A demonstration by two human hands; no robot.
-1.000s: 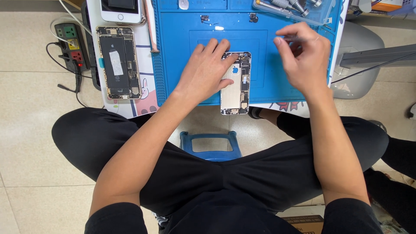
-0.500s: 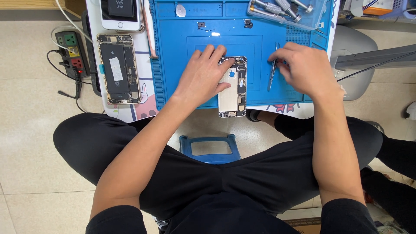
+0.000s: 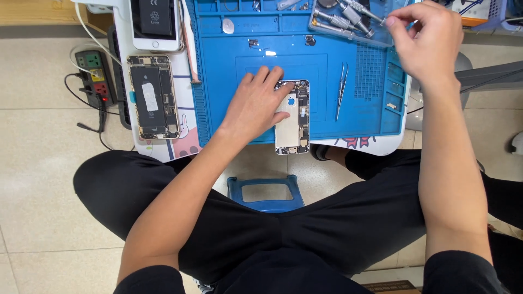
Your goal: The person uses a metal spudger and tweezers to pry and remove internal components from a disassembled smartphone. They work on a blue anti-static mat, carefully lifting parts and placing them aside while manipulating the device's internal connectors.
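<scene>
Seen from above, a seated person works at a blue repair mat (image 3: pixel 359 117). The left hand (image 3: pixel 256 103) lies flat, fingers spread, pressing an opened phone chassis (image 3: pixel 292 117) at centre frame. The right hand (image 3: pixel 425 38) is raised at upper right — fingertips pinching a screwdriver (image 3: pixel 357 10) over a clear tray. Tweezers (image 3: pixel 341 90) lie released — just right of the chassis.

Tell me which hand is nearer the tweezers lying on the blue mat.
Left. The left hand rests on the opened phone just beside the tweezers; the right hand is up at the screwdriver tray, farther away.
</scene>
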